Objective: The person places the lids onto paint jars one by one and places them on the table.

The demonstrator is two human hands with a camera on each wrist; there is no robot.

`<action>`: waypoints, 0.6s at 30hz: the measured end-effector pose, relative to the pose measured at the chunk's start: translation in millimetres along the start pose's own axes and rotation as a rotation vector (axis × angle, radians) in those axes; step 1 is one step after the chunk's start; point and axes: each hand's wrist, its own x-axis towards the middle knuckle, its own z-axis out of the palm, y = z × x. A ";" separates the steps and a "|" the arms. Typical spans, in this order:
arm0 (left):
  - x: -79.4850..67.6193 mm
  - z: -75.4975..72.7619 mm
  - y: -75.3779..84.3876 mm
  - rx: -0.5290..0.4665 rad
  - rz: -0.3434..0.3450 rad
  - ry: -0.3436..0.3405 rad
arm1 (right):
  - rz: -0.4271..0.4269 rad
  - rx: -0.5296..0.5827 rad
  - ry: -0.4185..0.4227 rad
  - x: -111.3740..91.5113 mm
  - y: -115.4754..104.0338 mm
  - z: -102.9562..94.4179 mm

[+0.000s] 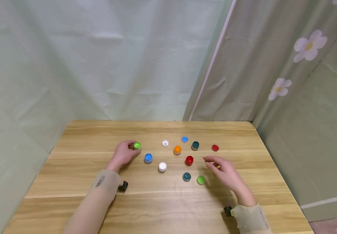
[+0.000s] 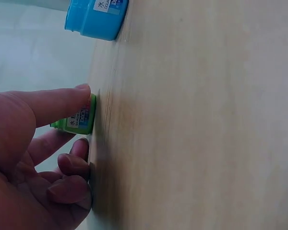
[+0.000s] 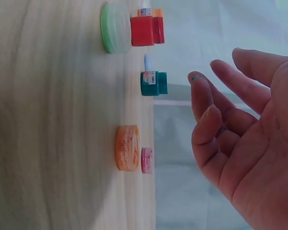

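Right hand [image 1: 223,172] hovers — left hand [image 1: 124,152] pinches the green jar [image 1: 137,145].

It looks like a small nook with pale curtains [image 1: 127,65] around it; I can't tell if it is in a home. They hang from nine o'clock, past twelve, to three, with big white flowers [image 1: 309,45] at two. A wooden table [image 1: 151,208] fills six o'clock.

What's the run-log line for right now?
left hand: pinches uncapped green jar | right hand: empty, above orange lid | green lid: lies on table
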 end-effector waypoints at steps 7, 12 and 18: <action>-3.8 -2.6 -1.6 -0.022 0.035 0.046 | 0.027 0.017 -0.059 -2.4 0.4 4.1; -19.4 -9.0 5.2 -0.131 0.085 0.121 | 0.046 0.004 -0.093 -5.5 3.0 5.6; -44.6 -6.7 29.0 -0.286 0.222 0.175 | 0.043 0.004 -0.113 -5.7 1.0 9.0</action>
